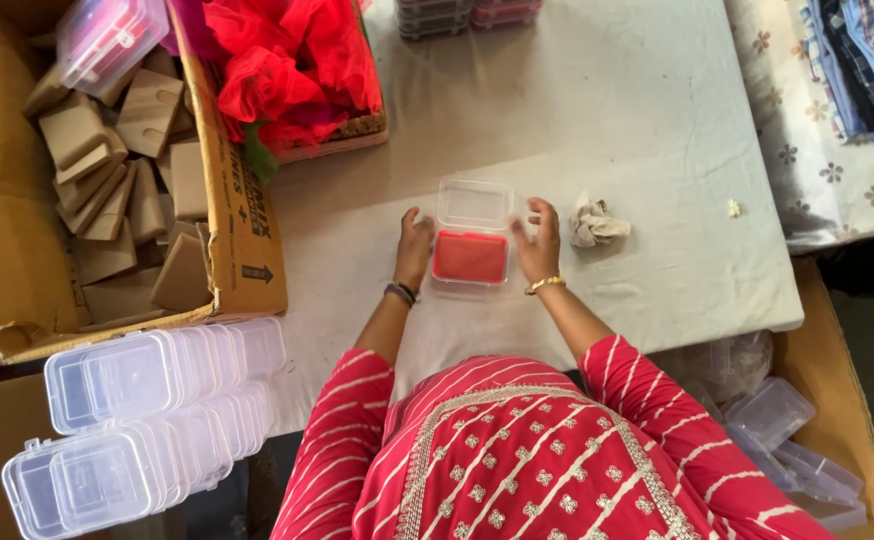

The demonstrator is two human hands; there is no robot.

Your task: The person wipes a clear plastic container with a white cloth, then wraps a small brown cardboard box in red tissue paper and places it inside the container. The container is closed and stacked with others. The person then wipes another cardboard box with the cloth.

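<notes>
A small clear plastic box (471,245) lies open on the white tablecloth (607,110) in front of me. Its base holds a red pad (470,256), and its clear lid (474,203) is swung back away from me. My left hand (415,247) rests against the box's left side. My right hand (540,243) touches its right side, fingers spread. I wear a red patterned garment with striped sleeves.
A cardboard carton (242,200) of brown card pieces (122,170) stands at left, beside a basket of red fabric flowers (292,65). Rows of empty clear boxes (147,410) lie lower left, more (777,430) lower right. A crumpled cloth (595,222) lies right of my hands.
</notes>
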